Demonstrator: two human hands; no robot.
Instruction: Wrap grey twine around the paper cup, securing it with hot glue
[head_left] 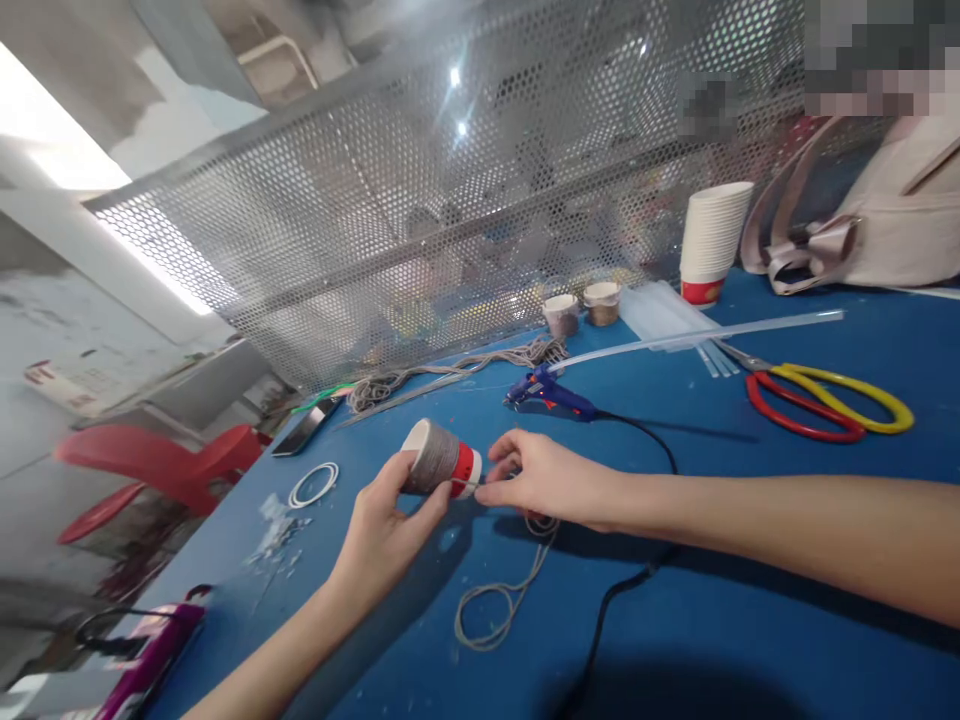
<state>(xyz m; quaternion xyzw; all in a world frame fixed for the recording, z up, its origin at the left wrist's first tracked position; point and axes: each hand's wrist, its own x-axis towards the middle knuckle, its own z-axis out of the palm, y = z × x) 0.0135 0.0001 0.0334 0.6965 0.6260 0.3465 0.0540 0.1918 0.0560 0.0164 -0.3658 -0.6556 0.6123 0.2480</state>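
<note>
Tilted on its side above the table, a paper cup (439, 458) is gripped by my left hand (390, 515), thumb and fingers around it. Grey cord is wound around much of the cup, and a red printed band shows near its base. Close to that base, my right hand (529, 475) pinches the grey cord (491, 605), whose loose length trails down onto the table in loops. Behind my hands lies a blue hot glue gun (551, 392) with a long clear glue stick in its back and a black cable.
Red-and-yellow scissors (825, 400) lie at right, near a stack of paper cups (712, 240) and a bag (900, 220). Two small cord-wrapped cups (581, 308) and a grey cord bundle (390, 385) line the metal mesh screen (450, 230). A phone (306, 428) and white ring (313, 484) sit left.
</note>
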